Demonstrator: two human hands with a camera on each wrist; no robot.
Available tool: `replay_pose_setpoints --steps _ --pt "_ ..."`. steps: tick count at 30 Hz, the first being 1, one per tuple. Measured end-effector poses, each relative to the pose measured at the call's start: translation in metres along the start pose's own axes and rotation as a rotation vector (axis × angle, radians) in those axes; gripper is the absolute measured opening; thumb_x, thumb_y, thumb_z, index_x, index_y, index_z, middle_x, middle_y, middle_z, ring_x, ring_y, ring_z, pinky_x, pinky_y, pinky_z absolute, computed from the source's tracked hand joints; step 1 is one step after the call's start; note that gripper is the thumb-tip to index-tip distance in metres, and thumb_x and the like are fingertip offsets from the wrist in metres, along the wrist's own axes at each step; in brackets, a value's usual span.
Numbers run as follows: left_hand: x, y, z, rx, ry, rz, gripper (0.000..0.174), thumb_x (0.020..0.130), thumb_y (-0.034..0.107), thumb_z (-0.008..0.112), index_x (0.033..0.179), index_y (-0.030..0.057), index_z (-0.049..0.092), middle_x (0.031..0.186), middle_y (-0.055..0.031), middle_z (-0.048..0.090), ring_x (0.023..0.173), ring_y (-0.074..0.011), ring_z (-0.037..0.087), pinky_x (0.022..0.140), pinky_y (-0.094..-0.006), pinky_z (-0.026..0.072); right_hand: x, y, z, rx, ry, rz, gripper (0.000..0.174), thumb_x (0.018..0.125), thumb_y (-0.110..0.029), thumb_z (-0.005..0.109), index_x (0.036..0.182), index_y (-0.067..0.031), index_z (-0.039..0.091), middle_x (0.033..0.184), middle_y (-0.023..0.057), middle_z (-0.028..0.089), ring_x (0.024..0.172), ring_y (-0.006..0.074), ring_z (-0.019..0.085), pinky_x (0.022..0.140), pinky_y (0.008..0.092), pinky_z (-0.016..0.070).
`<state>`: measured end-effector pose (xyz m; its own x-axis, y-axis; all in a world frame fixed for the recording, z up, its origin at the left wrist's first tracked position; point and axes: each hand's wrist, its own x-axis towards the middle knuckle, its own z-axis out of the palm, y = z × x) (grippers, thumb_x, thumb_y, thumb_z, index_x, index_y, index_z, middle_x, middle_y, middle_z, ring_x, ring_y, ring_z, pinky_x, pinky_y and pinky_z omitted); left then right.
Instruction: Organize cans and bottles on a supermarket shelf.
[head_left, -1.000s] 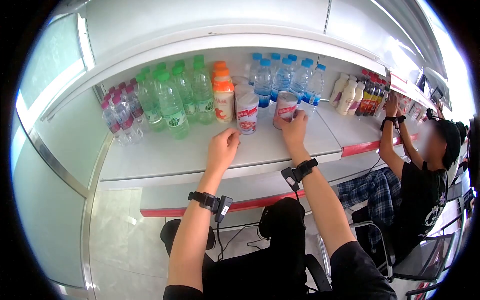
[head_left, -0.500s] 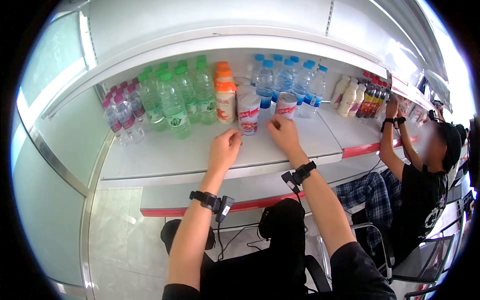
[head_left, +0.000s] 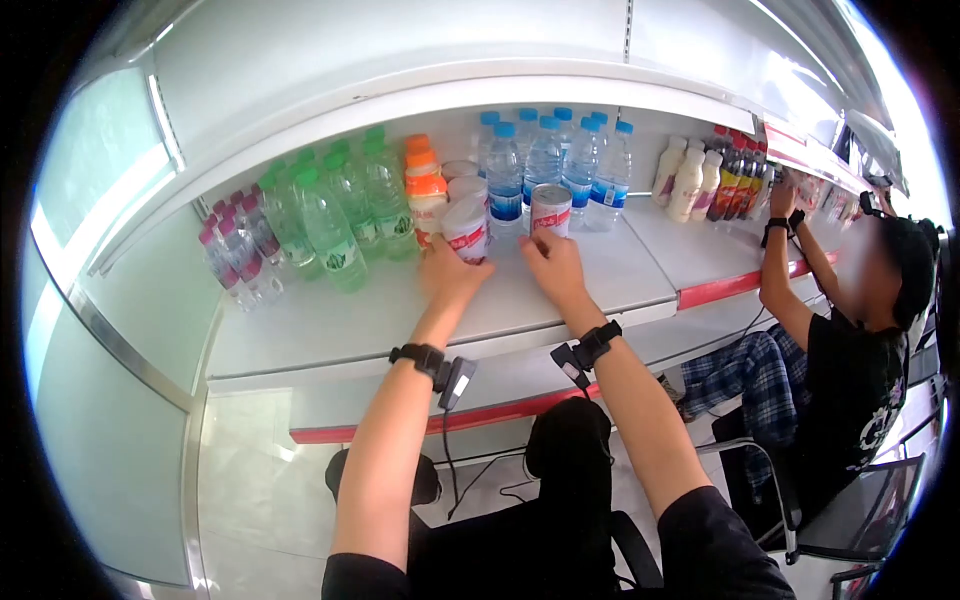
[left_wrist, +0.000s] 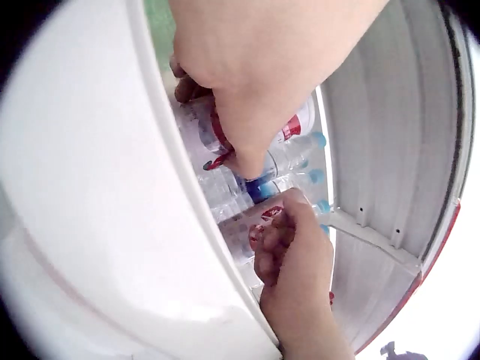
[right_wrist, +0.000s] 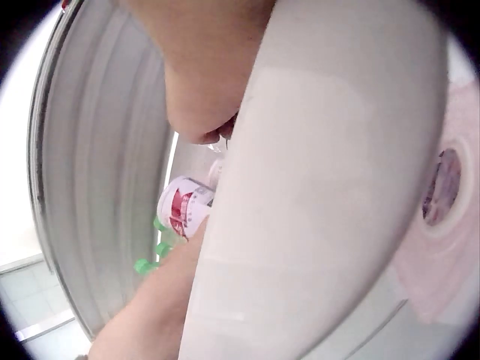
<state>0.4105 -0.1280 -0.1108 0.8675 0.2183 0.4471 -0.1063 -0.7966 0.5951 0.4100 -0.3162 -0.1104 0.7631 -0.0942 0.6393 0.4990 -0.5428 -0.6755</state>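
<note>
A white and red can [head_left: 466,228] stands in the front row of the shelf, beside the orange-capped bottles. My left hand [head_left: 450,272] grips it low down, thumb on the right side and fingers on the left. In the left wrist view the left thumb lies along that can's label and covers part of it. To the right, a second white and red can [head_left: 551,210] with a metal top stands upright before the blue-capped water bottles [head_left: 545,158]. My right hand [head_left: 558,268] is just in front of its base, fingers loosely curled, holding nothing.
Green bottles [head_left: 330,225] and pink-capped bottles [head_left: 235,250] stand left of the cans. More white and red cans [head_left: 468,188] are behind the gripped one. The upper shelf edge [head_left: 430,92] overhangs everything. At right sits another person [head_left: 850,330], hands at the neighbouring shelf.
My right hand has let go of the right can and drawn back a little. My left hand has moved forward and taken hold of the left can. The head view has turned slightly.
</note>
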Motion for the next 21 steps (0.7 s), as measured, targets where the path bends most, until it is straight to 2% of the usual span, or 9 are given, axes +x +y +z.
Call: replay_pose_setpoints --steps 3,5,9,11,12,14,15,17,21 --pt "-0.006 -0.027 -0.018 -0.031 0.117 0.052 0.080 0.062 0.036 0.082 0.122 -0.0045 0.047 0.111 -0.0261 0.066 0.104 -0.0412 0.065 0.088 -0.0459 0.0536 0.000 0.001 0.001 0.004 0.074 0.011 0.027 0.089 -0.026 0.066 0.084 0.0006 0.068 0.068 0.0201 0.065 0.062 0.0343 0.066 0.059 0.0428 0.0495" --pt "0.000 -0.038 -0.034 -0.091 -0.025 0.034 0.078 0.064 0.038 0.081 0.119 -0.0056 0.048 0.111 -0.0270 0.065 0.104 -0.0419 0.064 0.088 -0.0470 0.0531 0.002 0.006 0.002 0.016 0.128 0.030 0.026 0.089 -0.026 0.066 0.087 0.0000 0.069 0.071 0.0207 0.067 0.064 0.0345 0.067 0.061 0.0434 0.0511" --pt "0.005 -0.033 -0.041 0.026 -0.060 0.018 0.072 0.069 0.036 0.079 0.117 -0.0076 0.048 0.116 -0.0269 0.061 0.109 -0.0419 0.058 0.091 -0.0479 0.0501 0.004 0.008 0.005 -0.040 0.223 0.011 0.025 0.088 -0.025 0.068 0.098 -0.0021 0.068 0.083 0.0185 0.070 0.068 0.0332 0.067 0.063 0.0423 0.0520" --pt "0.007 -0.039 -0.031 0.016 0.021 0.063 0.069 0.071 0.038 0.079 0.115 -0.0067 0.050 0.116 -0.0270 0.060 0.110 -0.0418 0.056 0.091 -0.0478 0.0495 0.005 0.006 0.001 -0.041 0.306 0.120 0.035 0.085 -0.025 0.071 0.109 -0.0017 0.062 0.097 0.0178 0.069 0.085 0.0344 0.065 0.076 0.0419 0.0517" --pt "0.006 -0.044 -0.027 0.008 0.019 0.060 0.069 0.071 0.038 0.079 0.115 -0.0067 0.050 0.116 -0.0270 0.060 0.110 -0.0418 0.056 0.091 -0.0478 0.0495 0.003 0.005 0.000 -0.049 0.304 0.118 0.035 0.085 -0.025 0.071 0.109 -0.0017 0.062 0.097 0.0178 0.069 0.085 0.0344 0.065 0.076 0.0419 0.0517" --pt "0.006 -0.050 -0.028 0.052 0.009 0.108 0.068 0.073 0.041 0.080 0.114 -0.0061 0.051 0.112 -0.0262 0.060 0.110 -0.0412 0.056 0.091 -0.0476 0.0489 0.004 0.010 0.006 -0.092 0.498 0.017 0.047 0.080 -0.025 0.075 0.114 0.0003 0.056 0.105 0.0185 0.064 0.100 0.0369 0.059 0.089 0.0435 0.0471" --pt "0.002 -0.055 -0.029 0.048 0.015 0.104 0.068 0.073 0.041 0.080 0.114 -0.0061 0.051 0.112 -0.0262 0.060 0.110 -0.0412 0.056 0.091 -0.0476 0.0489 0.006 0.013 0.008 -0.092 0.494 0.010 0.047 0.080 -0.025 0.075 0.114 0.0003 0.056 0.105 0.0185 0.064 0.100 0.0369 0.059 0.089 0.0435 0.0471" --pt "-0.010 -0.065 -0.038 0.133 0.102 0.235 0.067 0.077 0.046 0.077 0.115 -0.0032 0.052 0.116 -0.0246 0.062 0.111 -0.0404 0.058 0.092 -0.0475 0.0496 0.010 0.026 0.012 -0.187 0.348 0.076 0.054 0.075 -0.030 0.079 0.111 0.0028 0.056 0.107 0.0213 0.063 0.107 0.0394 0.055 0.096 0.0442 0.0432" --pt "-0.017 -0.050 -0.050 0.032 0.121 0.169 0.064 0.079 0.045 0.077 0.115 -0.0018 0.053 0.118 -0.0218 0.062 0.110 -0.0403 0.058 0.092 -0.0477 0.0488 0.011 0.022 0.002 -0.230 0.212 0.209 0.064 0.069 -0.034 0.082 0.114 0.0034 0.056 0.109 0.0223 0.064 0.103 0.0397 0.057 0.092 0.0449 0.0465"
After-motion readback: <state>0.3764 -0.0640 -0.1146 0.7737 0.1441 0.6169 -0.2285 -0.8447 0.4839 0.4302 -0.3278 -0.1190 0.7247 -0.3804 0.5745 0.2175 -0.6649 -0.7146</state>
